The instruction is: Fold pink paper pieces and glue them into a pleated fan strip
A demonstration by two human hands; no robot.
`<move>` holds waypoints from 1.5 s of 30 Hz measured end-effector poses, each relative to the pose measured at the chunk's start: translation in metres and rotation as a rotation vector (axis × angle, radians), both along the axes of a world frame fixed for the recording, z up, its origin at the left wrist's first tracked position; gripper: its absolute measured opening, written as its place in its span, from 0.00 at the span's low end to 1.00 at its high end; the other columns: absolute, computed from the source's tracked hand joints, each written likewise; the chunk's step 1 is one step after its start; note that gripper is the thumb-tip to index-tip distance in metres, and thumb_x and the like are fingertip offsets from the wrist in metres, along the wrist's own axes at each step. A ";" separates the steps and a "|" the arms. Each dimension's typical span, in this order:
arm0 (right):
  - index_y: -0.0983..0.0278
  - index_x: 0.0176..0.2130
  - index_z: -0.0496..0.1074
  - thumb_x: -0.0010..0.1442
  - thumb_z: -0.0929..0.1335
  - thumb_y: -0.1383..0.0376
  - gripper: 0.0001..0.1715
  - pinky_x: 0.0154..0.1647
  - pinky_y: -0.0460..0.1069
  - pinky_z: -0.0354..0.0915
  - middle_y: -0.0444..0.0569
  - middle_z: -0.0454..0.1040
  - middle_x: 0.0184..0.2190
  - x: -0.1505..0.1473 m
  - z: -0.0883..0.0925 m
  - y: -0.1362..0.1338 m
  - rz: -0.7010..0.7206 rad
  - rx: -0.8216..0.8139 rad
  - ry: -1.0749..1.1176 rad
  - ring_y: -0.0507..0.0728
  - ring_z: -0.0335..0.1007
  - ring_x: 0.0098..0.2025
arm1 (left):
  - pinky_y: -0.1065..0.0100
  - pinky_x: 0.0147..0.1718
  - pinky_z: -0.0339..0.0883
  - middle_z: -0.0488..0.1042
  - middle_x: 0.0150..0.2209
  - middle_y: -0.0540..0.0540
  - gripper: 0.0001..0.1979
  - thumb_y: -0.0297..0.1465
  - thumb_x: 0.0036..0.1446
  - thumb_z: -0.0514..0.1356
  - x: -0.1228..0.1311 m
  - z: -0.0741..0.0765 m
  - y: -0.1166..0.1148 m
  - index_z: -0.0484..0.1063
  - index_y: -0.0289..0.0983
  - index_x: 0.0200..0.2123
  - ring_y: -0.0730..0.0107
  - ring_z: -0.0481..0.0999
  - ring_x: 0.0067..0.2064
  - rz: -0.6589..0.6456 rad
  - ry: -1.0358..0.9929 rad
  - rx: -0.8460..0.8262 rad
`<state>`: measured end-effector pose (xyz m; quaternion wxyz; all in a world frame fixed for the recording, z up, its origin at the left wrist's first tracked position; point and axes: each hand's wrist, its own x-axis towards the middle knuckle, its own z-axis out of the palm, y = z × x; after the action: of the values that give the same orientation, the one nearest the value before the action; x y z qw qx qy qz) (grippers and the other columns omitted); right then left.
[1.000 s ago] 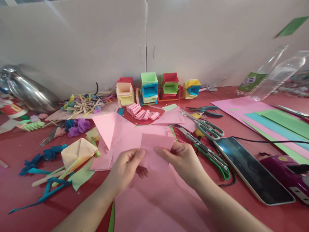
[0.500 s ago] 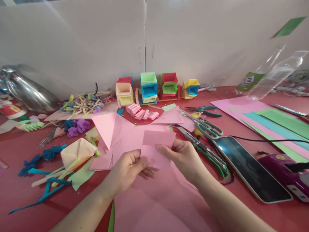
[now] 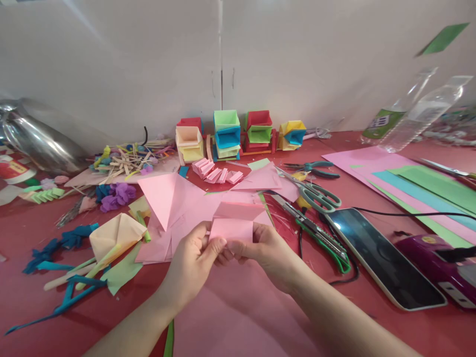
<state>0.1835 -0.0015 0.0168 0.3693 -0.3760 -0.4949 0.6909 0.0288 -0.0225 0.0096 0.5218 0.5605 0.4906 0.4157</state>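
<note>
Both my hands pinch a small pink paper piece (image 3: 233, 223) above the red table (image 3: 33, 307), folded over on itself. My left hand (image 3: 193, 263) grips its lower left corner with thumb and fingers. My right hand (image 3: 267, 253) holds the lower right edge, its thumb pressed on the front flap. A large pink sheet (image 3: 238, 317) lies flat under my wrists. More folded pink paper (image 3: 167, 198) lies just beyond the hands.
Stacked coloured paper boxes (image 3: 226, 131) stand by the wall. Scissors (image 3: 316, 196), a green utility knife (image 3: 320, 235), a phone (image 3: 383, 258) and a purple device (image 3: 442, 270) lie to the right. Coloured sheets (image 3: 420, 183) and plastic bottles (image 3: 416, 116) sit far right. Paper flowers and sticks (image 3: 119, 161) clutter the left.
The pink piece has been folded: its lower half came up over the upper half, so it looks half as tall. Both hands moved closer together and slightly up.
</note>
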 end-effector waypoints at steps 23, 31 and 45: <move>0.67 0.31 0.71 0.46 0.71 0.67 0.09 0.30 0.46 0.63 0.46 0.73 0.27 0.008 0.011 0.002 -0.088 0.064 -0.099 0.50 0.66 0.28 | 0.69 0.27 0.72 0.78 0.26 0.46 0.14 0.41 0.59 0.53 -0.011 0.006 0.010 0.66 0.35 0.38 0.66 0.79 0.29 0.015 -0.022 -0.043; 0.65 0.33 0.73 0.52 0.70 0.62 0.09 0.28 0.46 0.64 0.44 0.73 0.26 0.006 0.008 -0.001 -0.157 0.152 -0.177 0.52 0.69 0.28 | 0.69 0.27 0.71 0.72 0.25 0.51 0.17 0.44 0.55 0.55 -0.011 0.006 0.009 0.70 0.35 0.29 0.66 0.77 0.31 0.019 -0.051 -0.088; 0.61 0.61 0.57 0.55 0.60 0.76 0.35 0.28 0.46 0.64 0.49 0.69 0.32 0.002 -0.006 -0.010 -0.015 1.008 -0.580 0.51 0.64 0.28 | 0.66 0.41 0.68 0.77 0.40 0.45 0.21 0.49 0.54 0.54 -0.006 0.002 0.006 0.74 0.39 0.38 0.62 0.74 0.45 0.138 -0.656 -0.293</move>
<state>0.1860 -0.0118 0.0110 0.3569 -0.3313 -0.8409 0.2361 0.0224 -0.0164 0.0113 0.6970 0.2822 0.3880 0.5328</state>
